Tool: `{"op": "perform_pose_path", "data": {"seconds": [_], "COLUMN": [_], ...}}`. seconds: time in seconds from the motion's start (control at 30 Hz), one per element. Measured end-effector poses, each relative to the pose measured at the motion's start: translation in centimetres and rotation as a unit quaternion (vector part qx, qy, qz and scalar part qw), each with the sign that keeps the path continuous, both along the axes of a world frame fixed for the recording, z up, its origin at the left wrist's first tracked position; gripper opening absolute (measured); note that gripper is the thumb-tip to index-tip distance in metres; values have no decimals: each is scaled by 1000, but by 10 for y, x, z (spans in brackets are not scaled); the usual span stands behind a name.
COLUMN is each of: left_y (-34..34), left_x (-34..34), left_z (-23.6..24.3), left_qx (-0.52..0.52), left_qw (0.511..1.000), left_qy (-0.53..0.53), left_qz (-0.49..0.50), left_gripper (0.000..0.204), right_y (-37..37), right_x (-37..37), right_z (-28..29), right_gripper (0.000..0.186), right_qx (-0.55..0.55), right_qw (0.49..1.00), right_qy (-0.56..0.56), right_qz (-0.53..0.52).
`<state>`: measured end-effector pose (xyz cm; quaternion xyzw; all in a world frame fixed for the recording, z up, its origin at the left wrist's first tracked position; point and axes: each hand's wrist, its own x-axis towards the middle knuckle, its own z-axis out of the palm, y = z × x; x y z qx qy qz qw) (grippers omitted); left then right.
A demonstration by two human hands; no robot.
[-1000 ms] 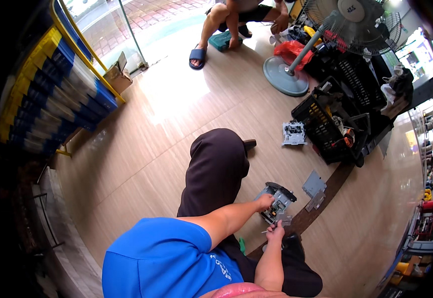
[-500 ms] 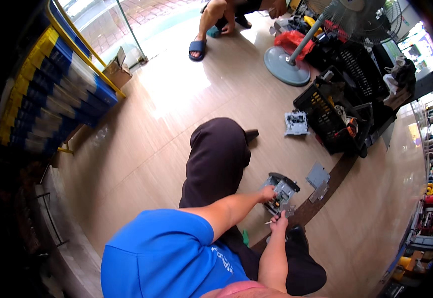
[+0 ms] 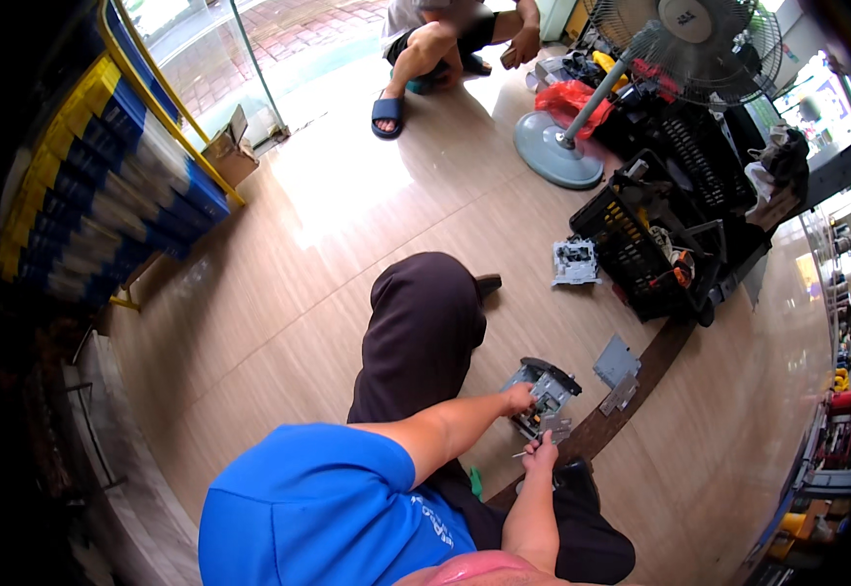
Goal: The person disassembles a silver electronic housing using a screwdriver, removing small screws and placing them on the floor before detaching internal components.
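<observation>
On the floor beside my bent leg stands an opened grey metal device (image 3: 551, 391) with a dark curved front panel and inner parts showing. My left hand (image 3: 520, 398) grips its left edge with the fingers closed. My right hand (image 3: 541, 452) is closed at the near end, and a thin pale rod (image 3: 520, 454) juts out from its left side; what kind of tool it is does not show. A small grey metal plate (image 3: 558, 427) sits right by the right fingertips, against the device. Whether the fingers touch that plate is too small to tell.
Flat grey metal plates (image 3: 618, 362) lie right of the device. Farther off are another grey metal mechanism (image 3: 575, 263), a black crate (image 3: 623, 239) full of parts and a standing fan (image 3: 562, 156). A person in blue slippers (image 3: 386, 115) crouches near the glass door.
The view has tilted slightly, so the scene sits a little lower. Both hands keep their places at the device. More of the crouching person shows.
</observation>
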<state>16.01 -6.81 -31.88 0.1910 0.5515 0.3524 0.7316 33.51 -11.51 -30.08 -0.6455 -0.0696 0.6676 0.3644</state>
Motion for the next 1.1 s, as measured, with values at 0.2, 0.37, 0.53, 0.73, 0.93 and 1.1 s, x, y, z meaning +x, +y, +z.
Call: {"op": "perform_pose_path", "data": {"seconds": [0.2,0.37,0.53,0.73,0.93,1.1], "left_y": [5,1,-2,-8,13,10], "left_x": [-5,-2,1,-1,-25,-6], "left_z": [8,2,-5,-23,-22,0], "left_qx": [26,1,4,10,76,-15], "left_qw": [999,1000,1000,999,968,998], "left_qy": [8,-3,-11,28,176,-50], "left_qz": [18,10,-13,-38,-164,-43], "left_gripper": [17,19,20,23,40,12], "right_y": [8,4,-1,-8,12,9], "right_x": [-9,-5,-2,-10,-16,2], "right_z": [4,7,3,3,-5,-2], "right_gripper": [21,20,17,20,20,16], "right_qx": [9,2,-1,0,67,29], "right_qw": [1000,1000,1000,1000,998,995], "right_qy": [-8,-2,9,-22,3,29], "right_qz": [-24,-24,-19,-13,-21,-92]}}
